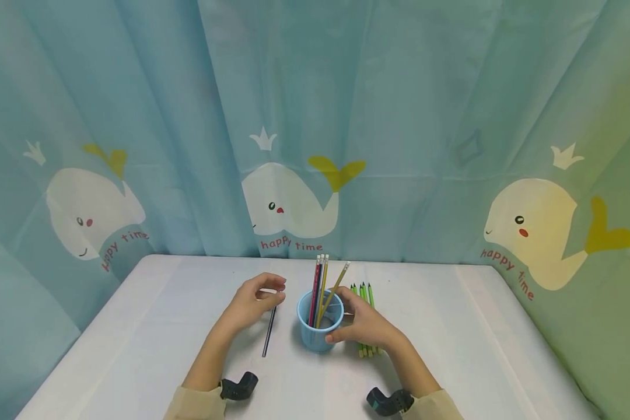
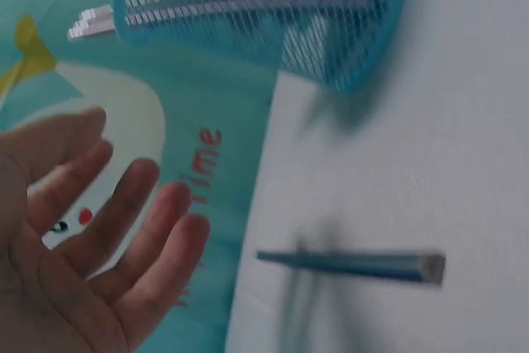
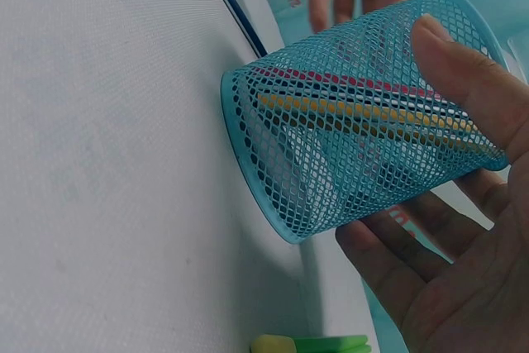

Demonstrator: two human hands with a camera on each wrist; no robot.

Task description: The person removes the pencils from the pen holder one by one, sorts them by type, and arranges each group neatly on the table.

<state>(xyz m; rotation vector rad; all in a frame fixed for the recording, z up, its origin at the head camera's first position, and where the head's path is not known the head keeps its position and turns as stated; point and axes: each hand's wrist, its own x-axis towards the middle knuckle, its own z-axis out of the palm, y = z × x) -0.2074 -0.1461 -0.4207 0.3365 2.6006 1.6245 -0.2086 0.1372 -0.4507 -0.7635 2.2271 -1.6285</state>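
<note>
My right hand (image 1: 366,324) grips a light blue mesh pencil cup (image 1: 315,339), thumb on the near side and fingers round the right. Several pencils (image 1: 320,286), red, dark and yellow, stand in the cup, and one yellow one leans right. A single dark pencil (image 1: 268,338) lies on the table left of the cup. Just over its far end is my left hand (image 1: 252,303), fingers loosely bent. In the left wrist view, that hand (image 2: 91,262) holds nothing, and the dark pencil (image 2: 355,264) lies apart from its fingers.
Several green pencils (image 1: 370,352) lie together on the white table (image 1: 451,338), right of the cup and partly behind my right hand. A blue-green curtain (image 1: 409,116) with whale prints hangs behind the table's far edge.
</note>
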